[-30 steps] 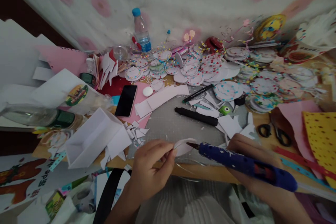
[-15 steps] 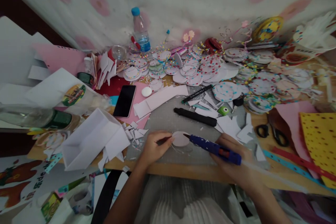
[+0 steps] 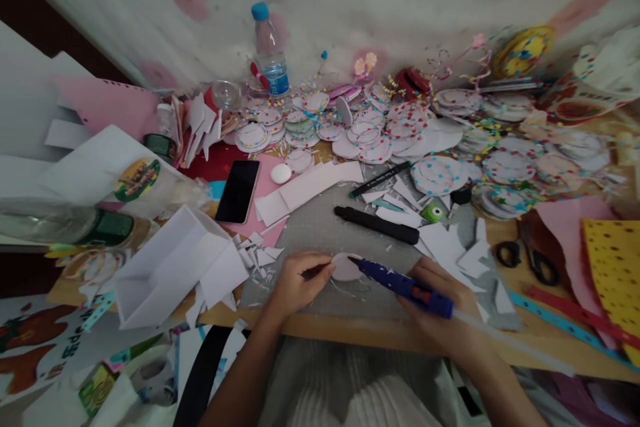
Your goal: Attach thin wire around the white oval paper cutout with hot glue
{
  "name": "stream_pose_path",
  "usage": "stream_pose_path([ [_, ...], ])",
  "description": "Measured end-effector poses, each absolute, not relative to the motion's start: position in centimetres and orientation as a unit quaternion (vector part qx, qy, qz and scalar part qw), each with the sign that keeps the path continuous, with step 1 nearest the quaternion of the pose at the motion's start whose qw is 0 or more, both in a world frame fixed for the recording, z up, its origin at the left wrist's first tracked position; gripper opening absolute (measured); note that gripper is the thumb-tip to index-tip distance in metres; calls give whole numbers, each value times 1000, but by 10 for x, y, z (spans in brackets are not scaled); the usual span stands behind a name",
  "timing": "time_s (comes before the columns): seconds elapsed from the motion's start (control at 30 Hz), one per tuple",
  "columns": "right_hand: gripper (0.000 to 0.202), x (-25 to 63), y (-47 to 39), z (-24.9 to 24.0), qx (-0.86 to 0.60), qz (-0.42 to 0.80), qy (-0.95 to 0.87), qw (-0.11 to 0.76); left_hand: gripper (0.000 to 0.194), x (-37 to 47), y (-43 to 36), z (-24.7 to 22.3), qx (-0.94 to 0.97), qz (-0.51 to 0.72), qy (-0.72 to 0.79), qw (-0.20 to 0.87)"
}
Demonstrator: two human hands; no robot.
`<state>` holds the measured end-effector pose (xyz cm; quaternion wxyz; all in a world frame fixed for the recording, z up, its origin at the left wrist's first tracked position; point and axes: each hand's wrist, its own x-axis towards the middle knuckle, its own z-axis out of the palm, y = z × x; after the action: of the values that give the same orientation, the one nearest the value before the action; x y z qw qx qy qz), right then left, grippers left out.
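A white paper disc [image 3: 345,269] is pinched at its left edge by the thumb and fingers of my left hand [image 3: 305,278]. My right hand [image 3: 440,303] is wrapped round a dark blue hot glue gun [image 3: 400,285], with a translucent glue stick [image 3: 515,340] trailing out of its back. The gun's dark nozzle is over the disc's upper right part; whether it touches cannot be made out. Fine whitish strands lie just below the disc on the grey cutting mat [image 3: 310,300]. Beyond the hands lies a thick black pen-shaped tool [image 3: 376,224].
Stacks of dotted paper discs [image 3: 365,137] line the back, beside a water bottle [image 3: 273,57]. A phone [image 3: 239,191] and an open white box [image 3: 170,260] are on the left. Paper scraps [image 3: 450,247], scissors [image 3: 527,259] and a spotted yellow sheet [image 3: 613,273] lie on the right.
The glue gun's nozzle has shifted slightly left across the disc. Both hands keep their holds. The whole view has shifted a little.
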<state>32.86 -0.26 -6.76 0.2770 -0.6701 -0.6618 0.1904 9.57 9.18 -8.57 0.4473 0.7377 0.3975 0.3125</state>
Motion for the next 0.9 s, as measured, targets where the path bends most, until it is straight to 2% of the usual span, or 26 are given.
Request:
stream_pose_path([
  [0.9,10,327,-3,-67,-672,182,-670,257,15,97,92,-83,741,309,403,439],
])
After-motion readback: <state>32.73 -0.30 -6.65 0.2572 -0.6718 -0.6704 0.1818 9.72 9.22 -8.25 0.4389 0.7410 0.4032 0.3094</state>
